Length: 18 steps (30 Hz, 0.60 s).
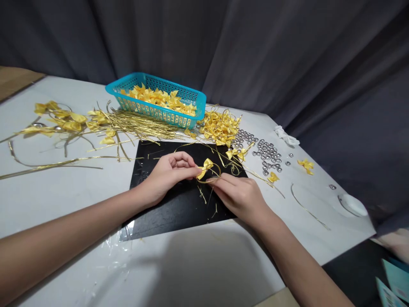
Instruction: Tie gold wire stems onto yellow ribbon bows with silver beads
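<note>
Over a black mat (172,213), my left hand (169,172) pinches a yellow ribbon bow (206,167) between thumb and fingertips. A thin gold cord (218,167) runs from the bow in a loop toward the right. My right hand (238,192) is closed with its fingertips on the cord at the lower right of that loop; its thumb is mostly hidden. Cut bits of gold cord (202,194) lie on the mat below the hands.
A blue basket (153,111) of yellow bows stands at the back. Before it lie gold cords (143,125), with a bow pile (220,127) to its right. Small silver pieces (268,151) and a white oval object (353,205) are further right. Dark curtains (179,38) hang behind.
</note>
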{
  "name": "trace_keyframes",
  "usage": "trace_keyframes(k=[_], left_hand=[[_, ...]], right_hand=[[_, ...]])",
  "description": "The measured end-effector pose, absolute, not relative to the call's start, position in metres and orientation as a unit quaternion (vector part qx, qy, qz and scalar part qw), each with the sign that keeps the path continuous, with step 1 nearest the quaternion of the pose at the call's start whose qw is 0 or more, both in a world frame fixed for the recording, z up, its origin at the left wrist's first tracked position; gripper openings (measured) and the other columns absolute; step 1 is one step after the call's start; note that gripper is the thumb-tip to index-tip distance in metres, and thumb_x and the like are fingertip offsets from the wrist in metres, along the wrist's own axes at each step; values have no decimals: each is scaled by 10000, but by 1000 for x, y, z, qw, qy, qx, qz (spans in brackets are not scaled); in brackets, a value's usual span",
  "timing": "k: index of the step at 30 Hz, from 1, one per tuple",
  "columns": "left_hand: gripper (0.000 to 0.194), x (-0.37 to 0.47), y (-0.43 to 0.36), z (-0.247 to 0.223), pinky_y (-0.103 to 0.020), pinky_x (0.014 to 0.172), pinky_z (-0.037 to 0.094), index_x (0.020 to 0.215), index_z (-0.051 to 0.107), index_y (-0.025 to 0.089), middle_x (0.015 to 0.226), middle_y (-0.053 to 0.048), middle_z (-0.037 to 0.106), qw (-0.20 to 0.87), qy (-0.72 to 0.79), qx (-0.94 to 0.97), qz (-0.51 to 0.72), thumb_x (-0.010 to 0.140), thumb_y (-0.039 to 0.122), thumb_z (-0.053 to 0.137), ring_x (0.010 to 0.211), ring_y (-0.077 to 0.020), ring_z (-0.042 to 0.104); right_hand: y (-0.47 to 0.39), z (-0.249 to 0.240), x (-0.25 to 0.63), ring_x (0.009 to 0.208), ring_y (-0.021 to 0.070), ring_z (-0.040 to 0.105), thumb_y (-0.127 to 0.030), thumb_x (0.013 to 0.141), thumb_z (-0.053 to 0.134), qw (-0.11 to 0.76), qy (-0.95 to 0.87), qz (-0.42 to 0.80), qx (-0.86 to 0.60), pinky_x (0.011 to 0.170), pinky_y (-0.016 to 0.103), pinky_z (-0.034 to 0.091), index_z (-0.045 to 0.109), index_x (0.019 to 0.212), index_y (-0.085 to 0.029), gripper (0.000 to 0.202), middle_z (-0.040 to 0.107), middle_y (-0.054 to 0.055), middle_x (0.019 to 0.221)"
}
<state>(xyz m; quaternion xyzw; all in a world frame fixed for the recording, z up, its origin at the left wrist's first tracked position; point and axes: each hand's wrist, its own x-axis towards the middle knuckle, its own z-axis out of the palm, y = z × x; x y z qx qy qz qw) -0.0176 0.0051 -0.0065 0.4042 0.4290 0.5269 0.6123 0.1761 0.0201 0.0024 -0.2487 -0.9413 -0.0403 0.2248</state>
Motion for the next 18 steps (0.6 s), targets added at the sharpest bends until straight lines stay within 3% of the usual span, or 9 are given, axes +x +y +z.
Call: trace_keyframes(k=[3,6,11,13,15,18], left_hand=[[205,-17,6,-6,-154,613,410,659,533,137,655,28,648,605,438,404,528,643,156,736,601,-47,552],[213,-17,6,-6,-152,615,417,662,529,139,667,27,653,604,440,401,530,639,160,739,604,-46,560],[219,-17,4,-7,-136,604,417,650,536,137,625,52,622,603,446,409,519,612,141,752,588,-36,555],[226,-17,4,-7,-139,619,426,649,535,138,644,50,627,606,449,413,510,611,152,758,608,-40,568],[232,-17,4,-7,-141,621,431,646,532,138,651,48,628,611,449,417,501,613,162,760,612,-42,571],[221,-18,3,-6,-133,590,422,655,543,138,620,49,615,621,440,428,488,618,168,759,581,-36,550]], right_hand=[[20,12,179,557,75,531,-161,854,578,270,-915,147,-263,510,190,398,684,864,-135,110,614,11,668],[20,25,187,531,72,512,-151,825,615,285,-883,261,-267,483,192,393,714,838,-164,101,588,-6,624],[27,42,208,649,95,530,-175,790,661,340,-847,307,-269,544,215,434,738,908,-298,188,553,2,714],[30,44,214,759,128,554,-213,805,652,345,-847,311,-259,611,245,459,733,927,-317,179,581,21,757],[30,44,216,853,162,570,-251,856,593,340,-844,336,-241,691,282,471,722,972,-307,182,597,25,673],[24,39,210,633,116,567,-285,939,449,337,-799,446,-223,634,274,461,700,963,-256,254,596,4,631]])
